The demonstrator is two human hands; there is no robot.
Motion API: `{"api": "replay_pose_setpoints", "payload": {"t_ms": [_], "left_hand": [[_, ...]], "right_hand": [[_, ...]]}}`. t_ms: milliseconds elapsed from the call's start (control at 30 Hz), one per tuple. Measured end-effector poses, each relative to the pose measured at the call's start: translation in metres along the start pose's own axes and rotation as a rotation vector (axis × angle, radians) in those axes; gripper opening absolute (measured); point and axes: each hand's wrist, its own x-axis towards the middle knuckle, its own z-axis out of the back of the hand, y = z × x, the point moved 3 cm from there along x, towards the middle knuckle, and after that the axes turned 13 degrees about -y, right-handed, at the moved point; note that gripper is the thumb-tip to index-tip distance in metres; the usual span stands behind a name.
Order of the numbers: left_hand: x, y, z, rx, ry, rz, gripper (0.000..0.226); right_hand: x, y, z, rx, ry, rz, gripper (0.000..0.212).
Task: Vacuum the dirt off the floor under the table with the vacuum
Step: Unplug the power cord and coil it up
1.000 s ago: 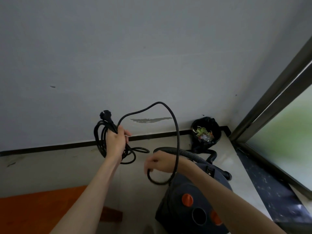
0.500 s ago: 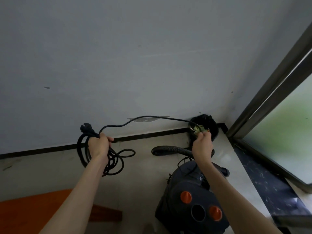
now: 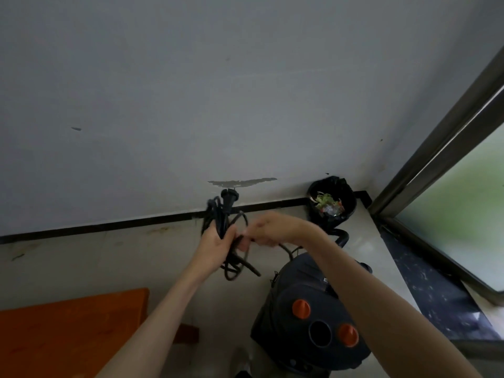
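Observation:
A dark canister vacuum (image 3: 308, 317) with two orange knobs stands on the floor at lower centre-right. Its black power cord (image 3: 218, 216) is bundled in loops, the plug (image 3: 229, 196) sticking up from the bundle. My left hand (image 3: 218, 248) grips the coiled bundle in front of the wall. My right hand (image 3: 272, 231) is right beside it, blurred, pinching a strand of the cord that runs down towards the vacuum. The black hose (image 3: 342, 237) curls behind my right forearm, mostly hidden.
An orange table top (image 3: 68, 331) fills the lower left corner. A black bin (image 3: 331, 204) with rubbish sits in the corner by the skirting. A dark window sill and frame (image 3: 425, 282) run along the right. Pale floor tiles (image 3: 81, 268) lie between table and wall.
My right hand has swung back from the right to meet my left hand, bringing another length of cord to the bundle. My left hand and the coil have moved right, towards the centre.

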Motion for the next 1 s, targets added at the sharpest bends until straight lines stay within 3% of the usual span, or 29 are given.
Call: {"api": "replay_pose_setpoints", "payload": {"t_ms": [133, 233, 300, 433, 600, 667, 833, 1000], "left_hand": [[-0.016, -0.002, -0.006, -0.124, 0.190, 0.194, 0.028], [-0.020, 0.000, -0.013, -0.296, 0.264, 0.318, 0.032], [-0.016, 0.000, -0.015, -0.391, 0.222, 0.392, 0.036], [0.000, 0.004, -0.010, -0.544, 0.159, 0.450, 0.023], [0.048, 0.031, 0.008, -0.783, -0.017, 0.478, 0.021], [0.067, 0.042, 0.009, -0.735, -0.048, 0.460, 0.022], [0.118, 0.096, -0.023, -0.399, -0.100, 0.470, 0.032], [0.136, 0.179, -0.056, -0.103, -0.105, 0.549, 0.032]], "right_hand": [[0.000, -0.021, 0.038, 0.218, -0.347, -0.014, 0.031], [0.001, -0.027, 0.042, 0.157, -0.396, 0.028, 0.030], [0.005, -0.032, 0.039, 0.147, -0.442, 0.021, 0.029], [0.016, -0.059, 0.030, 0.225, -0.466, -0.032, 0.028], [0.041, -0.125, 0.021, 0.149, -0.420, -0.228, 0.017], [0.054, -0.152, 0.012, 0.167, -0.392, -0.282, 0.008], [0.097, -0.216, -0.020, 0.054, -0.257, -0.419, 0.033], [0.137, -0.280, -0.042, -0.100, -0.224, -0.550, 0.033]]}}
